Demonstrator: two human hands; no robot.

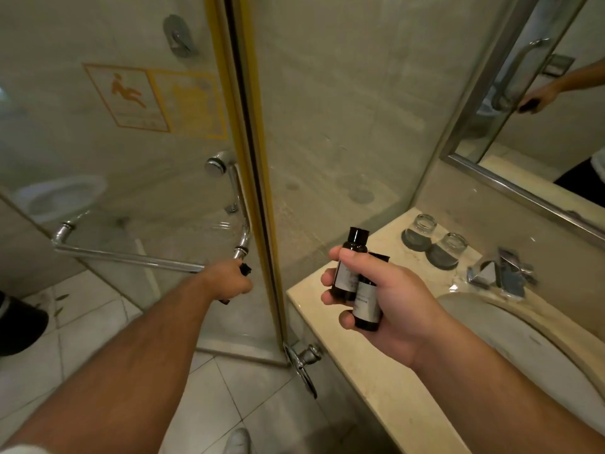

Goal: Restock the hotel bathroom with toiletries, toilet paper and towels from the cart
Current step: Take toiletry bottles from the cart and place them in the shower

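The right hand (376, 296) holds two small dark bottles (355, 283) side by side. Its fingers curl round them from the left and the thumb presses on the front. The taller bottle has a black cap on top. Each bottle has a grey label, but the writing is too small to read. The bottles are up in the air, over the left end of the beige counter (330, 326), and do not touch it.

The left hand (229, 280) is a tight fist round a small dark thing (245, 268). Black ends stick out above and below the fist. The fist sits just under the low end of the shiny door handle (242, 221). I cannot tell if it grips the handle too.

The handle is on a glass shower door (131, 158). An orange sticker (127, 96) on the glass shows a person slipping. The words under it are too blurry to read. A yellow strip (258, 158) runs down the door's edge, with a thin dark line beside it. This edge stands between the two hands, near the counter's end.

Farther back on the counter, two glasses (453, 245) stand upside down on dark mats. There is bare counter between them and the right hand. A shiny tap (501, 273) stands behind the sink (510, 342), under a mirror (510, 132). White floor tiles (82, 365) lie open under the left arm.
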